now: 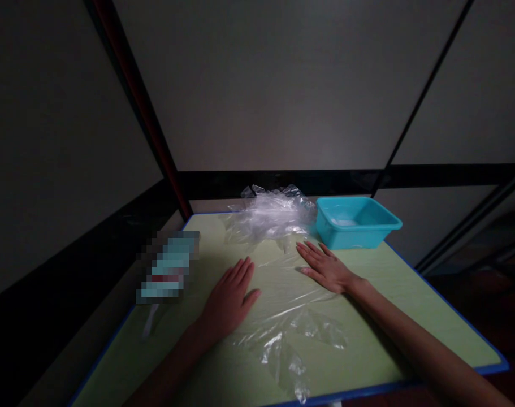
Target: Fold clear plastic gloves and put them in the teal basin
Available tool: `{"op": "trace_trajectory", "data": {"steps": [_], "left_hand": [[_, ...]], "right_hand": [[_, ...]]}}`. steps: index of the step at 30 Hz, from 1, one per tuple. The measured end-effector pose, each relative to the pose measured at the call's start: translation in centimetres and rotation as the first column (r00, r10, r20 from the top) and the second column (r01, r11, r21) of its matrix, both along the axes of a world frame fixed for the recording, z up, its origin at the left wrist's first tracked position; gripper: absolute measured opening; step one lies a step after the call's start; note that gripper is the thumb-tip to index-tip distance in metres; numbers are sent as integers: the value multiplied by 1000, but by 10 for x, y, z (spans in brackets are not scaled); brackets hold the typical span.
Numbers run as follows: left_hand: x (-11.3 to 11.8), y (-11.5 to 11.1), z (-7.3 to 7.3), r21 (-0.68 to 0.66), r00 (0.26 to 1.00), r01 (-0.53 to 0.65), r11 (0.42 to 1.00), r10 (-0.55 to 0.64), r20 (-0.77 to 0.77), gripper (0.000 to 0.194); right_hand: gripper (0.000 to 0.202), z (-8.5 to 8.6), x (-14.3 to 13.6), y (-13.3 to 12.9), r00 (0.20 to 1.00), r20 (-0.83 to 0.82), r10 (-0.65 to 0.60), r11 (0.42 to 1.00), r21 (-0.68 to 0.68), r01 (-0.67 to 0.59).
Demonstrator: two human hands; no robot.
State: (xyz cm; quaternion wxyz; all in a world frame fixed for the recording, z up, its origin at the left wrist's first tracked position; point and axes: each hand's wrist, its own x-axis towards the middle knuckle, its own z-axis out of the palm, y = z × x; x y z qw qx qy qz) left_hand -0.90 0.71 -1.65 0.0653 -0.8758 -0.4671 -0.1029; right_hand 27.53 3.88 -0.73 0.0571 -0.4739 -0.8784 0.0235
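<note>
A clear plastic bag (282,316) lies spread over the middle of the table, its crinkled handles toward the near edge. My left hand (229,297) rests flat at the bag's left side, fingers stretched forward and thumb apart. On the bag's upper right part, my right hand (323,265) lies palm down with its fingers extended. Neither hand grips anything. Beyond them sits a heap of crumpled clear plastic bags (274,215) at the back of the table.
A turquoise plastic basin (354,237) stands at the back right, just past my right hand, with something pale inside. On the left lies a blurred-out greenish item (170,265). The pale green table (410,294) has a blue edge and meets panelled walls behind.
</note>
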Motion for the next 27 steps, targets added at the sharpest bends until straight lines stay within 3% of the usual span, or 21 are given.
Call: {"op": "trace_trajectory", "data": {"steps": [7, 12, 15, 20, 23, 27], "left_hand": [[-23, -1, -6, 39, 992, -119, 992, 120, -26, 56], [-19, 0, -6, 49, 976, -215, 975, 216, -20, 65], [3, 1, 7, 73, 979, -205, 976, 204, 32, 63], [71, 1, 30, 22, 999, 22, 1000, -23, 27, 54], [102, 4, 25, -31, 996, 82, 996, -82, 19, 52], [107, 9, 9, -50, 996, 93, 994, -92, 19, 52]], "right_hand": [[61, -1, 0, -1, 1000, -16, 3, 1000, -5, -3], [63, 1, -1, -1, 1000, -12, -6, 1000, -10, 6], [63, 2, -2, -1, 1000, -7, -5, 1000, -17, 5], [61, 1, -2, -1, 1000, -8, -4, 1000, -8, 4], [60, 0, -2, -1, 1000, -6, 0, 1000, -7, 0], [60, 0, -1, 0, 1000, 4, 5, 1000, -7, -5]]}}
